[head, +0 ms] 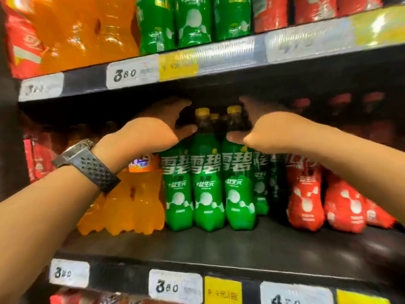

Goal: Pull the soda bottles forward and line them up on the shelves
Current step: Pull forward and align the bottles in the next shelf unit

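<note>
Two hands, left hand (160,128) and right hand (265,128), cup green bottles (207,189).

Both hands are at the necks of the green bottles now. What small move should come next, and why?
Probably draw the green bottles forward together, toward the front of the shelf. The left hand and the right hand cup their necks from both sides, and a bare strip of shelf lies in front of them, so they seem to stand too far back.

Upright soda bottles (208,183) on shelf (241,244), left hand (157,128) and right hand (269,130) flanking their necks
</note>
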Motion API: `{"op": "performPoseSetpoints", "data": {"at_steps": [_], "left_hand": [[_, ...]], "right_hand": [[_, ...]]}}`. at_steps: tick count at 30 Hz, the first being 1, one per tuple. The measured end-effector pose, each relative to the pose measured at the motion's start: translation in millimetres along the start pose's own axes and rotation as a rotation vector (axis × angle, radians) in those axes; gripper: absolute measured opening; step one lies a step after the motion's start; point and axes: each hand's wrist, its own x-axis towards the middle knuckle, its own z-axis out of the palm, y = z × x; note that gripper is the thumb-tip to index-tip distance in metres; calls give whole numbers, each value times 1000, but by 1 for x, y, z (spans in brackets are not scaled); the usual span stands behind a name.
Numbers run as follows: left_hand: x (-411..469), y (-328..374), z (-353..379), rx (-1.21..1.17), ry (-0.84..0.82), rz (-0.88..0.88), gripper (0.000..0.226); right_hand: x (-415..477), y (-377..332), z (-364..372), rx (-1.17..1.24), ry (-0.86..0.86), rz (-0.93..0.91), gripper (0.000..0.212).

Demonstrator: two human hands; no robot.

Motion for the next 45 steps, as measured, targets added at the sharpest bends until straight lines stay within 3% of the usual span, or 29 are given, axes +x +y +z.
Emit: {"op": "performPoseSetpoints", "data": {"at_steps": [6, 11, 17, 25, 29, 31, 38, 41, 45], "left_hand": [[5, -16, 6, -17, -114, 80, 61], [10, -14, 8, 13, -176, 85, 42], [8, -11, 6, -12, -174, 32, 36], [7, -9, 7, -13, -209, -23, 23], [7, -9, 8, -18, -191, -16, 20], [7, -11, 6, -28, -188, -8, 17], [9, -1, 6, -108, -12, -51, 33], [13, 11, 13, -41, 73, -19, 48], [17, 18, 20, 63, 146, 9, 44]], "right_hand": [[10, -8, 17, 21, -18, 149, 93], [10, -10, 16, 16, -41, 171, 79], [10, -8, 13, 151, -57, 128, 47], [9, -3, 13, 282, -81, 87, 41], [12, 0, 10, 207, -143, 100, 58], [12, 2, 7, 187, -167, 82, 52], [20, 0, -5, 94, -50, 105, 54], [22, -5, 0, 122, -29, 76, 43], [24, -6, -1, 241, -23, 92, 30]]}}
